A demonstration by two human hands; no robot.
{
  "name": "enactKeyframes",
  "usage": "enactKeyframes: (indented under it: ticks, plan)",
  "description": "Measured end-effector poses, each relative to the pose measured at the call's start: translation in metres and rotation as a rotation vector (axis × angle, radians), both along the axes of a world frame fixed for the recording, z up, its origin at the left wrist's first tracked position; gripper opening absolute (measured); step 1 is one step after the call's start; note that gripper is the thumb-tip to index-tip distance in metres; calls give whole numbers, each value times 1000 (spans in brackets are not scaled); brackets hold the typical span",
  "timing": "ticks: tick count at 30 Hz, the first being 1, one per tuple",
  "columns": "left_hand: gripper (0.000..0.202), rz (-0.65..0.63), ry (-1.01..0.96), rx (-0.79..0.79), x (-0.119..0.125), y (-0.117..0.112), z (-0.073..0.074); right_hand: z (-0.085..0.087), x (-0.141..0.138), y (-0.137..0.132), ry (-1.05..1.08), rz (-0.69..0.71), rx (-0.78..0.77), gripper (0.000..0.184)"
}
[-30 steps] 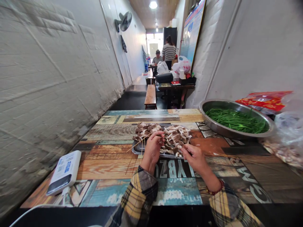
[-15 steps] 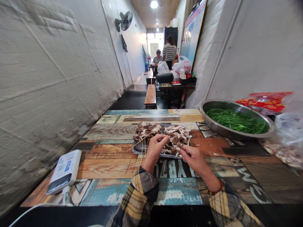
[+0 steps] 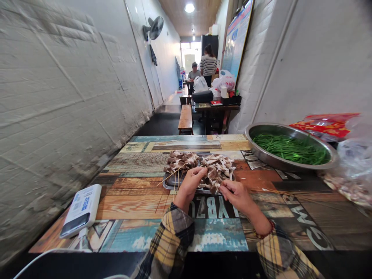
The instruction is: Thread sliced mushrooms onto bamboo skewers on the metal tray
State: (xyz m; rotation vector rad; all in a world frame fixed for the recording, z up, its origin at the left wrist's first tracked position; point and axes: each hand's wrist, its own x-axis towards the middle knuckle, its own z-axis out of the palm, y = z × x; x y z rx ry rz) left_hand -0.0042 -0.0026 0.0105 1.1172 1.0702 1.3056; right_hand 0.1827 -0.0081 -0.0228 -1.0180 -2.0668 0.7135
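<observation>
Grey-brown oyster mushrooms are heaped on a shallow tray in front of me. My left hand is closed, thumb and fingers pinching the upper left side of a mushroom piece over the tray's near edge. At the lower right of that piece, my right hand pinches its edge, fingers curled. Whether a skewer runs through the piece is hidden. Several thin bamboo skewers lean across the tray's left end, beside my left hand.
A steel basin of green chives stands at the right, near plastic bags. More skewers lie right of my hand. A white device with a cable is at the left. Two people are farther back.
The mushroom piece between my hands has tilted and dropped slightly. My right hand has shifted a little left and down, while my left hand stays nearly in place.
</observation>
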Motion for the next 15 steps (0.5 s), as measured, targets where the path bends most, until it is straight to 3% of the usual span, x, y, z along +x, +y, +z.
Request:
enactKeyframes:
  ticks: [8,15]
  plan:
    - [29,-66,-379,-119,1,4,-8,1,-1,-1,63,13,-58,36]
    - [31,-87,-505,-97,0,7,-15,-1,-1,0,128,32,-201,35]
